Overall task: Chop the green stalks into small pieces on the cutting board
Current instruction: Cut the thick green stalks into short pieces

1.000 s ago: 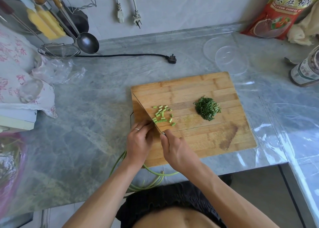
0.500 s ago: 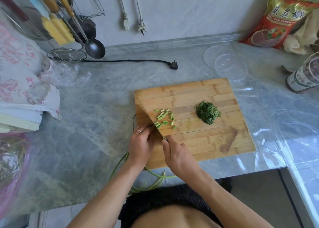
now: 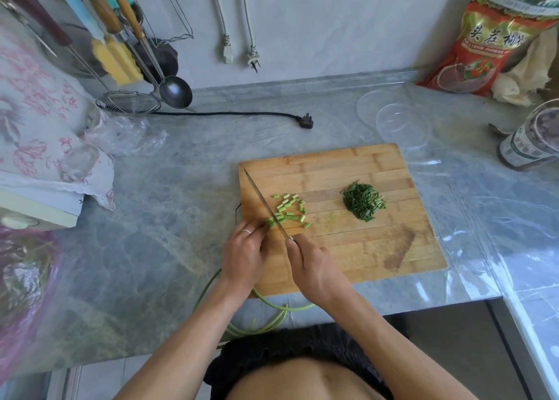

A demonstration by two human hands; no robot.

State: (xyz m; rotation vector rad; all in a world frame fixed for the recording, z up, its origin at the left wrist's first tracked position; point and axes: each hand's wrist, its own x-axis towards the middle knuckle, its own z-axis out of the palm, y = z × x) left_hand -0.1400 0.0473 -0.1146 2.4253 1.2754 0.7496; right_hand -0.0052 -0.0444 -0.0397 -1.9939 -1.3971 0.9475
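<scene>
— Head view, nearest first: what shows by the person's body?
— Long green stalks (image 3: pixel 272 315) curl off the near edge of the table (image 3: pixel 169 188), running up under the left hand (image 3: pixel 243 256) onto the cutting board (image 3: pixel 357 248).
— And the hands?
— That left hand, a ring on one finger, lies knuckles-up at the board's near-left corner, fingertips curled down onto the stalk ends, pinning them just beside the blade. The right hand (image 3: pixel 314 268) is clenched around the handle of a knife (image 3: pixel 264 204); the handle itself is hidden inside the fist.
— Where does the blade run?
— Diagonally away and to the left, tip near the board's far-left corner.
— What is already cut?
— Pale green pieces (image 3: pixel 289 209) lie scattered just right of the blade. Further right, well apart, sits a dark green chopped heap (image 3: pixel 364 201).
— Beyond the board?
— Clear plastic lids (image 3: pixel 403 124), a black plug (image 3: pixel 305 120) on its cord, a bottle (image 3: pixel 526 145) at the right. Against the wall, a red bag (image 3: pixel 490 36), a ladle (image 3: pixel 175 92) and a wire skimmer (image 3: pixel 128 103).
</scene>
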